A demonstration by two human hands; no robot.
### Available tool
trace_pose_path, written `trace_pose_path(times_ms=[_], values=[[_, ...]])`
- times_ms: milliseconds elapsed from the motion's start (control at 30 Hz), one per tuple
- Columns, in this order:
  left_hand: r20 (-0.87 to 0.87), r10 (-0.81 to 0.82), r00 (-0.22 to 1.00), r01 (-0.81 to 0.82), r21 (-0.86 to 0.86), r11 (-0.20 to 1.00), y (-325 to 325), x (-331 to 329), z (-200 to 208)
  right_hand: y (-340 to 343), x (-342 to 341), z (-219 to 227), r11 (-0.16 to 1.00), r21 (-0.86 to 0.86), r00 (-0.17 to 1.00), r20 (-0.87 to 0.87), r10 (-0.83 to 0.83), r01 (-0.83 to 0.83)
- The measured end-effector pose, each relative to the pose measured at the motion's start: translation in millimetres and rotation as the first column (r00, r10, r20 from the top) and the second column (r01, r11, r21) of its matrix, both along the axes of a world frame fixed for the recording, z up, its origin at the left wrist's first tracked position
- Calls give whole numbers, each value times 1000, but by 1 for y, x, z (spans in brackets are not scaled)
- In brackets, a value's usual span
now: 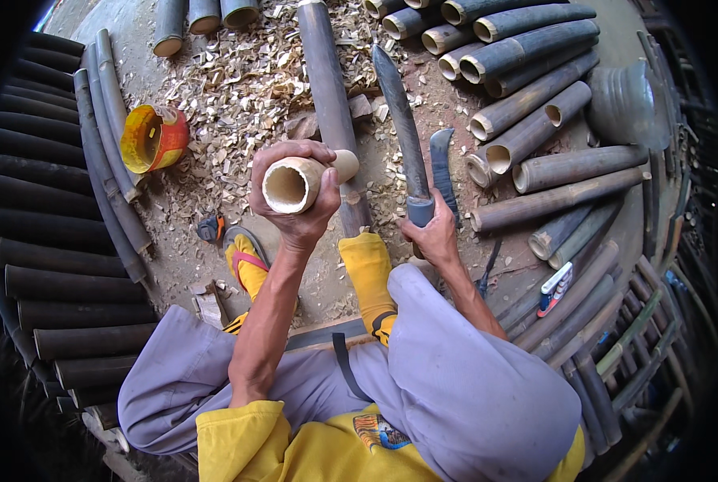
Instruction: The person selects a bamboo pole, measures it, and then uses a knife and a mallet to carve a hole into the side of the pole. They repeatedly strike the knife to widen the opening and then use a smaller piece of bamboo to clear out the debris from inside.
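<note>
My left hand (pixel 302 193) is wrapped round a short bamboo tube (pixel 310 172), its pale hollow end turned up toward me. Beneath the tube's far end lies a long dark bamboo pole (pixel 327 88), running away from me over the ground; whether they touch I cannot tell. My right hand (pixel 435 233) grips the dark handle of a machete (pixel 403 120), whose long blade points away from me. Close beside that blade, a second curved blade (pixel 441 173) lies on the ground, its lower part hidden behind my right hand.
Wood chips (pixel 238 104) cover the ground ahead. Cut bamboo tubes (pixel 527 56) are heaped at the right, near a cloudy plastic container (pixel 628 104). A yellow-red tub (pixel 154 138) stands left, beside a row of dark bamboo (pixel 69 241). A tape measure (pixel 211 228) lies near my left foot.
</note>
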State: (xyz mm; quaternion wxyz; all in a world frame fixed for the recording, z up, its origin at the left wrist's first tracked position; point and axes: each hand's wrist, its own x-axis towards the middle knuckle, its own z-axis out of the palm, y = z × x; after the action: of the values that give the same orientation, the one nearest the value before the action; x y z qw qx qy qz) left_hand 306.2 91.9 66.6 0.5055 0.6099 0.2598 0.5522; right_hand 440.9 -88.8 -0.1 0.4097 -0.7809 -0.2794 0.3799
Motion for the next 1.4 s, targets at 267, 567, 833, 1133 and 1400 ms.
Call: trace_pose_path(times_ms=[267, 567, 833, 1133, 1400], values=[[-22, -37, 999, 37, 39, 999, -6, -3, -1, -3, 3, 9, 996, 22, 996, 42, -84, 83], [-40, -119, 992, 121, 57, 991, 3, 1, -5, 15, 87, 31, 975, 90, 884, 446, 141, -201], [127, -93, 988, 88, 46, 995, 5, 6, -12, 19, 148, 46, 753, -51, 561, 635, 532, -656], [-51, -133, 990, 136, 76, 988, 5, 2, -6, 66, 174, 43, 436, -402, 281, 389, 877, -805], [-68, -119, 991, 126, 108, 986, 6, 1, -5, 65, 222, 46, 265, -653, 41, 336, 941, -710]])
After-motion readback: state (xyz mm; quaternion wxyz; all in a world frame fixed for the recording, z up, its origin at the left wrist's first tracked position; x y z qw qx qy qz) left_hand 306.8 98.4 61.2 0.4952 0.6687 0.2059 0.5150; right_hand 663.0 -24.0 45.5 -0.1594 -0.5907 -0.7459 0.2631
